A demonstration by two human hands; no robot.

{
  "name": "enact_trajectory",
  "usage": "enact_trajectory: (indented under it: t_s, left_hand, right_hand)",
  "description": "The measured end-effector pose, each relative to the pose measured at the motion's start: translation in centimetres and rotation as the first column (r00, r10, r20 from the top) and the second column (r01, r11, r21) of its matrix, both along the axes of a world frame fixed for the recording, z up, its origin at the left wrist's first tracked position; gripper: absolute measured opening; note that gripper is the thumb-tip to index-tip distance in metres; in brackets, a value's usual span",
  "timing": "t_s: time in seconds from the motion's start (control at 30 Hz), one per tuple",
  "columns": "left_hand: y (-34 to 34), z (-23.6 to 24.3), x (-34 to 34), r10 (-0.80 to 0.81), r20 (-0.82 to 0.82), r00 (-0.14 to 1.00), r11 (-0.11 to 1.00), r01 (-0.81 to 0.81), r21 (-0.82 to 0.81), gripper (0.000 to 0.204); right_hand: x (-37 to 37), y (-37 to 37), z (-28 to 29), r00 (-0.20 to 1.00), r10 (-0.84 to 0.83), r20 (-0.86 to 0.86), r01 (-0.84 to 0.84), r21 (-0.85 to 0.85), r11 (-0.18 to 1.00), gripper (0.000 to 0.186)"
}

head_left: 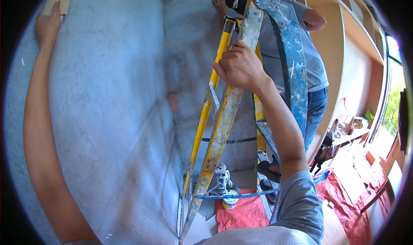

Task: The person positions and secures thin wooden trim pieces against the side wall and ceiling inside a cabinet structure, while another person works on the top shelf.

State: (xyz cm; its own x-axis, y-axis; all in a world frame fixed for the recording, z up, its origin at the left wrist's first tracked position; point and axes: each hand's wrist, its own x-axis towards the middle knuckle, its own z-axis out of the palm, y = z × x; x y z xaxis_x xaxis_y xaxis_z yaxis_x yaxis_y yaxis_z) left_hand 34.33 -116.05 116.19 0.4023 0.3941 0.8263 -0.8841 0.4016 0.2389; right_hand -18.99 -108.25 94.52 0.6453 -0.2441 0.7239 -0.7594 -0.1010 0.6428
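At the upper left, my left hand [48, 26] reaches up against the grey plastered wall [103, 94]. Its fingers are closed on the edge of a flat tan piece [58, 0], whose far part runs out of the picture. My right hand [241, 66] grips the rail of a paint-spattered stepladder [215, 142], fingers wrapped round it and a ring on one finger. The ladder has yellow rails and a blue, plaster-smeared side. Behind it a co-worker [316, 62] in a grey shirt, jeans and dark cap stands on the steps, one hand on the far wall.
Red sheeting [243, 215] covers part of the floor below. A white tub [230, 200] sits by the ladder's foot. Wooden shelving [331, 34] lines the right side, with a cluttered bench [348, 137] and a bright window [393, 86] beyond.
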Motion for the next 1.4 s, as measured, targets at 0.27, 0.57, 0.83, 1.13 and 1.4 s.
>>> enact_trajectory:
  t_s: [0.27, 0.57, 0.83, 1.13, 1.4]
  left_hand:
    - [0.7, -0.8, -2.0, -0.02, -0.022, 1.0, 0.999, 0.019, -0.046, 0.08]
    - [3.9, -3.8, -7.7, -0.207, 0.04, 0.978, 0.976, 0.209, -0.061, 0.05]
    - [6.1, -4.4, -7.5, -0.269, 0.054, 0.962, 0.958, 0.273, -0.084, 0.046]
    - [4.0, -3.9, -8.2, -0.192, 0.004, 0.981, 0.98, 0.192, -0.042, 0.053]
    - [2.9, -2.0, -2.6, 0.012, 0.011, 1.0, 0.998, -0.011, -0.054, 0.061]
  right_hand:
    - [-0.2, -0.4, -0.2, 0.999, -0.022, 0.035, 0.021, 0.009, 1.0, 0.049]
    - [-0.9, 1.2, -0.2, 0.998, -0.046, 0.044, 0.047, -0.025, 0.999, 0.048]
    - [0.6, -0.3, -0.3, 0.998, 0.003, 0.058, -0.003, -0.008, 1.0, 0.043]
    - [-1.6, 0.5, -0.5, 0.999, -0.014, 0.045, 0.015, -0.037, 0.999, 0.043]
    - [1.0, 0.1, -0.1, 0.998, -0.037, 0.042, 0.034, 0.06, 0.998, 0.049]
